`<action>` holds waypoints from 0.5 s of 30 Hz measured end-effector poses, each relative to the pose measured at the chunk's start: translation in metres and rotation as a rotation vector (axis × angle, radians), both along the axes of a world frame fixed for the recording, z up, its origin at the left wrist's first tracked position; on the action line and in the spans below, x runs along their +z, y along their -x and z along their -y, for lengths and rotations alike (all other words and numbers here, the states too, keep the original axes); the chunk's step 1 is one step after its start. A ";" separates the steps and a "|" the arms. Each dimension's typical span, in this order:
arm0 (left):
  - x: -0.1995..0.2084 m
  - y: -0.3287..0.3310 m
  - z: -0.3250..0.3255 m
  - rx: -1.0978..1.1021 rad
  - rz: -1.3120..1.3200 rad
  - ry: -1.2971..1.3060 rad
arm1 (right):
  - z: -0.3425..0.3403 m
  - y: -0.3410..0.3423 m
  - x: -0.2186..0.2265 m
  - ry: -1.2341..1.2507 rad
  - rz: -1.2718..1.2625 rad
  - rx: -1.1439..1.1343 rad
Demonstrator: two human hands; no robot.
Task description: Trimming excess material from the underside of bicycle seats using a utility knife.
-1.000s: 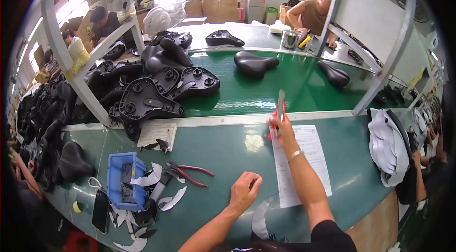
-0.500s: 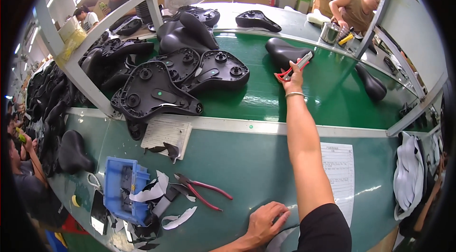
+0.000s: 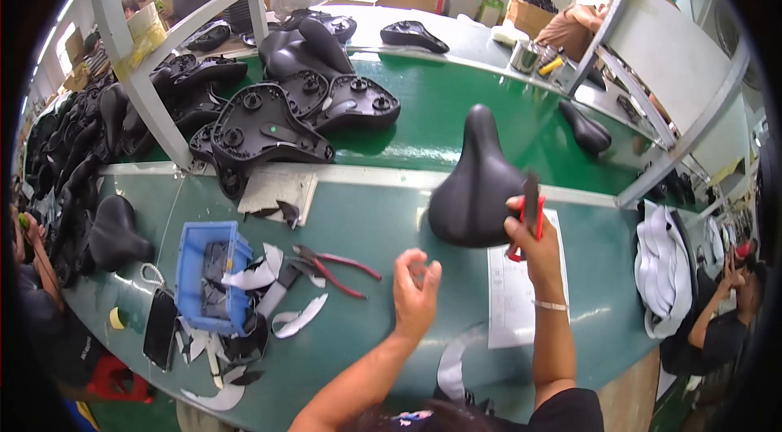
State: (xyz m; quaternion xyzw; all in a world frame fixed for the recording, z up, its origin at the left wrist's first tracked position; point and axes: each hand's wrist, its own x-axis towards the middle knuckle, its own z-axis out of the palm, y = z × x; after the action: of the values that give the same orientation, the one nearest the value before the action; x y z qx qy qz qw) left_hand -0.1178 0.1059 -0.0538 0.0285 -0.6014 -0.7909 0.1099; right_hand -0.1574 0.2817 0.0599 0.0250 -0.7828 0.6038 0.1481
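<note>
The left hand (image 3: pixel 415 292) is hovering over the table (image 3: pixel 604 302), palm turned inward, thumb and fingers apart; farther on, the right hand (image 3: pixel 538 253) is clamping a red tool (image 3: pixel 532 202) and touching the saddle (image 3: pixel 475 188), which is pointing its nose away across the strip (image 3: pixel 391 176)

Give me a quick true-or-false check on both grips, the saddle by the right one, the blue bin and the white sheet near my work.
1. The right grip holds a red-handled tool. True.
2. The left grip holds the pliers. False: nothing shows in that grip, and the pliers lie on the green table.
3. The black saddle beside the right grip has its narrow end pointing away from the person. True.
4. The blue bin is empty. False: dark pieces lie in it.
5. A white sheet lies on the table. True.
</note>
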 end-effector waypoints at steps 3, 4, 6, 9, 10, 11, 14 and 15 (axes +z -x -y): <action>0.015 0.005 0.021 -0.036 -0.057 -0.269 | 0.042 -0.070 0.028 -0.887 -0.338 0.133; 0.023 0.007 0.023 -0.084 -0.075 -0.298 | 0.054 -0.092 0.034 -0.948 -0.305 0.197; 0.018 0.003 0.040 -0.272 0.051 -0.558 | 0.073 -0.131 0.026 -1.014 -0.270 0.373; 0.035 -0.010 0.080 -0.315 0.197 -0.447 | 0.077 -0.158 -0.010 -0.915 -0.218 0.557; 0.033 -0.016 0.091 -0.278 0.211 -0.431 | 0.075 -0.164 -0.017 -0.763 -0.153 0.572; 0.030 -0.023 0.099 -0.240 0.225 -0.414 | 0.072 -0.168 -0.025 -0.613 -0.084 0.584; 0.029 -0.044 0.129 -0.228 0.330 -0.238 | 0.050 -0.185 -0.032 -0.174 0.319 0.282; 0.017 -0.049 0.150 -0.229 0.329 -0.155 | 0.042 -0.187 -0.029 -0.261 0.268 0.199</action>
State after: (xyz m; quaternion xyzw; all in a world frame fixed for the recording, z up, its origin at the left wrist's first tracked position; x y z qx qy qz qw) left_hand -0.0692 -0.0441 -0.0371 0.0972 -0.5478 -0.8268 -0.0827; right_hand 0.0293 0.2401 0.0305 0.0404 -0.8607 0.5070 -0.0222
